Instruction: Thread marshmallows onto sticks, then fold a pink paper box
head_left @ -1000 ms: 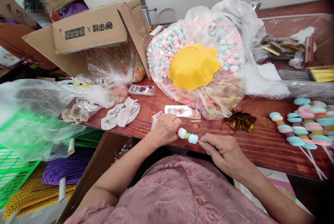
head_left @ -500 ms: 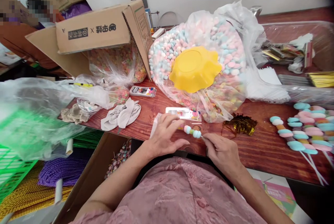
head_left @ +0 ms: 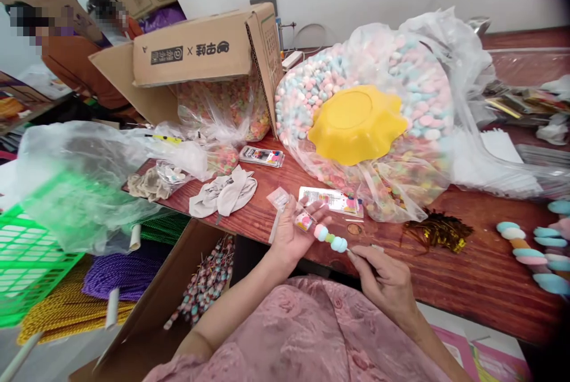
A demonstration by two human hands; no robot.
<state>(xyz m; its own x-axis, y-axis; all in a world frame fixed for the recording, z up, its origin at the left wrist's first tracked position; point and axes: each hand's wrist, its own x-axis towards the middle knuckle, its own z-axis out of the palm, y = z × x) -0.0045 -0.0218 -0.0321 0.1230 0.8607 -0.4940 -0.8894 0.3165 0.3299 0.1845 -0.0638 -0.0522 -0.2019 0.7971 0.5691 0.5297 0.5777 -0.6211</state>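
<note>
Candy skewer [head_left: 330, 239] sits between both hands, just above the near edge of the worktop [head_left: 467, 269]. Right hand [head_left: 383, 278] has its fingers pinched shut on the stick end, pretty tight looking. Left hand [head_left: 294, 233] is half open, fingers curled loosely round a small clear wrapper [head_left: 304, 221] right at the skewer's tip. Behind them there's a huge candy bag [head_left: 401, 85] with a yellow bowl [head_left: 356, 125] on it, plus gold ties [head_left: 439, 230] off to the right.
</note>
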